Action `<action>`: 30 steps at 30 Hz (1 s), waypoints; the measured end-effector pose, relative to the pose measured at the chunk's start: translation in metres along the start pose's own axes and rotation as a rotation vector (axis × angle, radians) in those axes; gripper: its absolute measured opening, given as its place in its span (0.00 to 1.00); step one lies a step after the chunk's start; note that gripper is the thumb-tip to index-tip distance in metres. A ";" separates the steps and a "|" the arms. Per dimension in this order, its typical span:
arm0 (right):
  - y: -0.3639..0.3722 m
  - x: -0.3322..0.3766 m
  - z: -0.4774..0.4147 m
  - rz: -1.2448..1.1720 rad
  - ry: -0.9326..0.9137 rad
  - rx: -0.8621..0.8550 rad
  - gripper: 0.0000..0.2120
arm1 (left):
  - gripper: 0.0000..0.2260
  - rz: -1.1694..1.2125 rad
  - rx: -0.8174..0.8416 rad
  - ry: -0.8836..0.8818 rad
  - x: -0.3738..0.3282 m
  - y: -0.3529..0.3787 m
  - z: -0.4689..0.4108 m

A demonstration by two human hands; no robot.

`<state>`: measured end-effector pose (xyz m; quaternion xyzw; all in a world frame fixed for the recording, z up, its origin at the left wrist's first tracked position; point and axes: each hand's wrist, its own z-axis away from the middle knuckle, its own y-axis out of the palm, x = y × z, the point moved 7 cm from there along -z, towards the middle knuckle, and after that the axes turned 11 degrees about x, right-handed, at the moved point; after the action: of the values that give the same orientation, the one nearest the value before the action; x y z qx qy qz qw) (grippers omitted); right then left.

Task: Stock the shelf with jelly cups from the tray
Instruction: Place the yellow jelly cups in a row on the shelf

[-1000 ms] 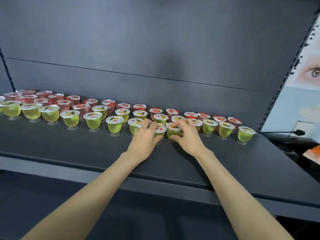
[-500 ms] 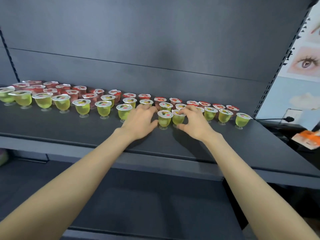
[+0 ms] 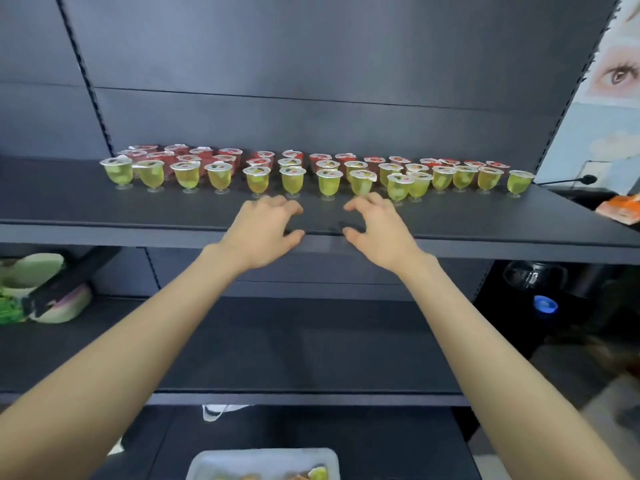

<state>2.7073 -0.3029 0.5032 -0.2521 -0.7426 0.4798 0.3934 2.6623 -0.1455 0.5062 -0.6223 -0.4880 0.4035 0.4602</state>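
Several green jelly cups (image 3: 328, 183) stand in a front row on the dark shelf (image 3: 173, 209), with several red jelly cups (image 3: 228, 157) in rows behind them. My left hand (image 3: 265, 230) and my right hand (image 3: 375, 228) hover over the shelf's front edge, just short of the green row, fingers loosely curled and holding nothing. Two green cups (image 3: 407, 188) stand close together right of my right hand. The white tray (image 3: 263, 462) shows at the bottom edge with a few cups in it.
A lower dark shelf (image 3: 277, 358) runs under my forearms. Green and white packages (image 3: 34, 289) lie at the left below the top shelf. A dark container with a blue cap (image 3: 543, 303) sits at the right. An orange packet (image 3: 623, 209) lies at the far right.
Both hands have let go of the green cups and drawn back toward the shelf's front edge. The view has tilted down, bringing the lower shelf and the tray into sight.
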 end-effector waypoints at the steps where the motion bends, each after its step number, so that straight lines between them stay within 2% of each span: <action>1: 0.012 0.012 0.006 -0.004 -0.001 -0.005 0.18 | 0.19 0.008 0.000 0.006 0.009 0.005 0.015; 8: 0.115 0.061 0.051 -0.058 0.030 0.033 0.19 | 0.19 0.055 -0.015 0.021 0.064 0.072 0.113; 12: 0.208 0.061 0.075 -0.085 0.090 0.220 0.22 | 0.20 0.111 0.029 -0.039 0.088 0.142 0.163; 16: 0.311 0.050 0.103 -0.111 0.155 0.427 0.23 | 0.21 0.194 0.168 -0.154 0.106 0.227 0.209; 22: 0.465 0.017 0.155 -0.171 0.270 0.698 0.24 | 0.24 0.359 0.466 -0.384 0.122 0.378 0.281; 25: 0.541 -0.005 0.180 -0.202 0.316 0.792 0.23 | 0.27 0.440 0.581 -0.469 0.123 0.451 0.320; 30: 0.650 -0.040 0.221 -0.278 0.404 0.887 0.21 | 0.22 0.543 0.700 -0.601 0.126 0.566 0.379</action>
<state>2.5449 -0.1782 -0.1534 -0.0472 -0.4029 0.6337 0.6587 2.4602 -0.0109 -0.1424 -0.3922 -0.2559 0.8072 0.3592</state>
